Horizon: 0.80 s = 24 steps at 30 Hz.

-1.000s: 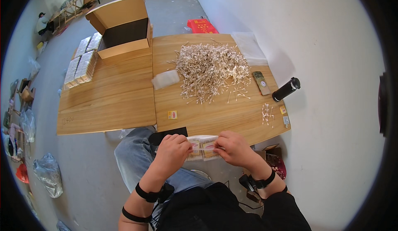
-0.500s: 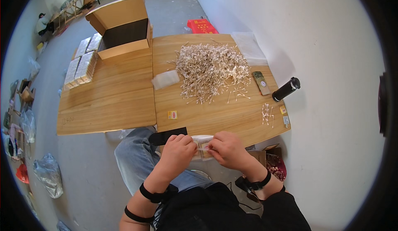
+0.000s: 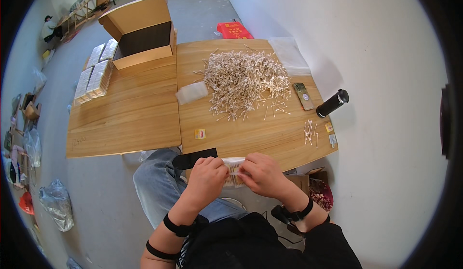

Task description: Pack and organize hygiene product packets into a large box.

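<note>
1. While the person sits at the near edge of the wooden bench [image 3: 144, 119], both hands meet just in front of that edge, at approx. 6 o'clock of the picture.
2. The left hand [image 3: 206, 176] and the right hand [image 3: 260, 173] hold together a small clear packet of cotton swabs [image 3: 233, 171]; it is between them, above the lap, not on the bench.
3. Left fingers are curled narrow on the packet's left end; right fingers pinch its right end and top. The exact grip of each fingertip I cannot tell.
4. A black flat sheet [image 3: 195, 158] lies at the bench edge, just beside the left hand, at approx. 10 o'clock from it.
5. A big pile of loose cotton swabs [image 3: 243, 78] is at 12 o'clock from the hands, well apart, w/ a clear plastic bag [image 3: 192, 93] at its 9 o'clock side.
6. At 3 o'clock of the pile: a phone [image 3: 304, 96] and a black bottle [image 3: 332, 103] lying tilted; a few single swabs [image 3: 310, 133] are near the right bench edge.
7. An open cardboard box [image 3: 142, 30] stands at the far left part, approx. 11 o'clock, w/ stacks of filled packets [image 3: 94, 74] beside it.
8. A small yellow label [image 3: 199, 134] lies between pile and hands.
</note>
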### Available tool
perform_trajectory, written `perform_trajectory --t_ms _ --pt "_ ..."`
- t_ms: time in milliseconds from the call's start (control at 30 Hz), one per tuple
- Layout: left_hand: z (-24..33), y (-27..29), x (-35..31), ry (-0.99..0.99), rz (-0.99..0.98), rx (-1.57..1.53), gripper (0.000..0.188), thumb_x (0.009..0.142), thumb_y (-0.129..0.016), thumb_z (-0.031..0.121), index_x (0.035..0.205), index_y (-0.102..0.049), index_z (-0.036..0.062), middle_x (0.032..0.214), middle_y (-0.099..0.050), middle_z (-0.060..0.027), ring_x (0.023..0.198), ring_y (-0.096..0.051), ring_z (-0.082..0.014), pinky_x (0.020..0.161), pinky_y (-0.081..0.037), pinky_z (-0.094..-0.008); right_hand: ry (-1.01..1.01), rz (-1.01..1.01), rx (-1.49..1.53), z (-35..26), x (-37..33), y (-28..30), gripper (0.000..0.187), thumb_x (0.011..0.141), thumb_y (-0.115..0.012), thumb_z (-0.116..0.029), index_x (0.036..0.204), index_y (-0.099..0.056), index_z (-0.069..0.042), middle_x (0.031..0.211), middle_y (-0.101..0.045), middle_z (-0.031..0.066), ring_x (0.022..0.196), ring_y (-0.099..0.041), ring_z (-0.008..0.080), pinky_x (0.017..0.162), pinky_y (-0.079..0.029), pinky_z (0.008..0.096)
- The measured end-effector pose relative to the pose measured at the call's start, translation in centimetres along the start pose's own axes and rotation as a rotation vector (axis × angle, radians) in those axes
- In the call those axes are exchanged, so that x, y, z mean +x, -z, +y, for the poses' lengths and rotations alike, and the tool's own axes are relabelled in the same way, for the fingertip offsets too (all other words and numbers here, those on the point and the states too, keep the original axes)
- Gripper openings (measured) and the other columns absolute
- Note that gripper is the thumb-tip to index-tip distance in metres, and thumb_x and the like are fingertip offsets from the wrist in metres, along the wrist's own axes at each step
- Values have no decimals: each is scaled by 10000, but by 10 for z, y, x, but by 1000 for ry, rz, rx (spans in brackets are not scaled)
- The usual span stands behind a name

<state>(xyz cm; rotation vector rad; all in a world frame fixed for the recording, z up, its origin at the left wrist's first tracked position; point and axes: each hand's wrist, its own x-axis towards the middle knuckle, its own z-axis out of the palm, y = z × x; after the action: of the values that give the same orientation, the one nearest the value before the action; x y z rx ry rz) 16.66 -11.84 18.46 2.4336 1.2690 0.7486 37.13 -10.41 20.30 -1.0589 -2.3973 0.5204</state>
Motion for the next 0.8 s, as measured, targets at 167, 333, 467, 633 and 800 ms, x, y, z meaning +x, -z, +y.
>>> perform_trajectory --t_ms 167,333,467,633,800 --pt "-1 -1 -2 3 6 -6 59 769 -659 121 784 -621 78 832 -584 -46 839 -570 -238 778 -425 -372 -22 -50 -11 -1 4 -2 125 787 -654 -156 775 -573 -61 785 -544 99 785 -563 301 683 -457 405" --pt "-1 1 -4 -8 24 -4 70 772 -664 125 801 -620 79 844 -585 -42 840 -569 -234 776 -425 -368 -3 -61 -8 -1 6 -4 114 779 -651 -141 789 -574 -58 789 -542 101 787 -561 305 678 -457 408" --pt "2 -3 0 -17 15 -14 78 774 -668 130 806 -620 77 846 -588 -40 841 -569 -231 776 -425 -365 -1 -63 -34 -2 3 -4 107 766 -648 -125 799 -577 -53 796 -540 104 787 -557 306 678 -459 408" --pt "1 -7 -2 -3 29 -8 81 774 -670 131 811 -629 72 846 -597 -37 838 -571 -229 765 -428 -366 19 -28 -40 -7 6 -7 101 761 -641 -116 807 -581 -50 797 -538 105 786 -557 306 676 -460 405" --pt "-1 -8 -3 -21 44 3 79 769 -667 121 817 -635 69 839 -601 -36 822 -578 -229 757 -433 -366 46 -12 -26 -6 6 -10 90 759 -633 -101 809 -581 -46 797 -538 106 785 -558 309 674 -460 408"
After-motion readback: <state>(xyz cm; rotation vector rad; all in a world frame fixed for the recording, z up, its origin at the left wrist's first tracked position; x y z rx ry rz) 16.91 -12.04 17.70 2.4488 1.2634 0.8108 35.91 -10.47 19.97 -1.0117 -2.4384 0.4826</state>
